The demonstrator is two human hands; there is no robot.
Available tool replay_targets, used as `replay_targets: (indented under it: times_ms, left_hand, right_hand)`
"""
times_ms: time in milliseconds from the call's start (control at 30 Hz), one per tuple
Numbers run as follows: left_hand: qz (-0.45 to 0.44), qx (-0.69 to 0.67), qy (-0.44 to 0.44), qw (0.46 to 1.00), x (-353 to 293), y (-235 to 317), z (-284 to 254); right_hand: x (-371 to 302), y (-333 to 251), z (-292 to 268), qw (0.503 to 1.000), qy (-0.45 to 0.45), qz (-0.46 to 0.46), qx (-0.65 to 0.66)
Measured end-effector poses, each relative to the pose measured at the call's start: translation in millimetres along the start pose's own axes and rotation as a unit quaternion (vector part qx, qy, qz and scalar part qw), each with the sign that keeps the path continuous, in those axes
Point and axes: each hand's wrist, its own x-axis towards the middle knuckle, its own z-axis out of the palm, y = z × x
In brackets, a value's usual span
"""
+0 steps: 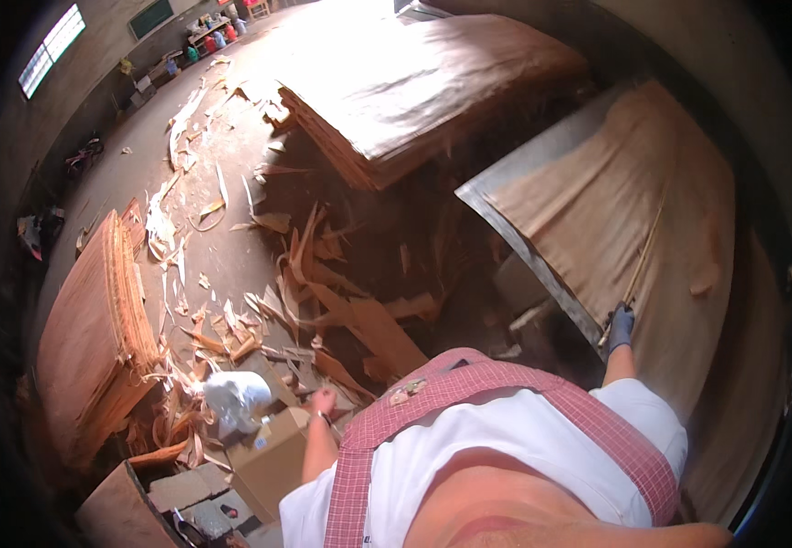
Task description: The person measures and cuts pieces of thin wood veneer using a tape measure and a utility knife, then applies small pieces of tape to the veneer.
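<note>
My right hand [622, 328], in a dark blue glove, is closed round the near end of a thin wooden stick [644, 249]. The stick points away over a large, creased wood veneer sheet [597, 183] lying on a grey-edged table [542, 265]. My left hand [323, 402] is bare, with a band at the wrist. It hangs beside a cardboard box [273, 457], looking loosely curled with nothing visible in it. A whitish plastic bag [236, 399] sits at the box's far side.
A tall stack of veneer sheets [442, 82] stands ahead, its top brightly lit. Another veneer stack [95, 338] is at the left. Torn veneer scraps [350, 310] litter the floor between them. Grey blocks [190, 489] lie near the lower left. Several coloured containers [218, 41] stand along the far wall.
</note>
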Motion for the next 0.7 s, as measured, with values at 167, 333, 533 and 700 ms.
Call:
replay_targets:
  times_ms: [167, 333, 533, 700]
  left_hand:
    - [0.096, -0.221, -0.06, 0.969, 161.9, 204.1, -103.6]
    - [0.22, -0.171, -0.072, 0.958, 299.0, 324.1, -191.2]
    - [-0.054, -0.044, -0.024, 0.997, 397.8, 264.6, -310.0]
    - [-0.076, 0.053, -0.08, 0.993, 455.7, 294.9, -371.0]
  right_hand:
    - [-40.8, -39.2, 154.4, 0.978, 0.015, 0.142, 0.151]
    - [-35.4, -42.7, 361.5, 0.99, 0.132, 0.003, 0.048]
    - [-131.5, -133.5, 700.0, 0.977, 0.088, -0.025, -0.195]
    - [-127.8, -248.7, 912.0, 0.999, 0.004, -0.02, 0.035]
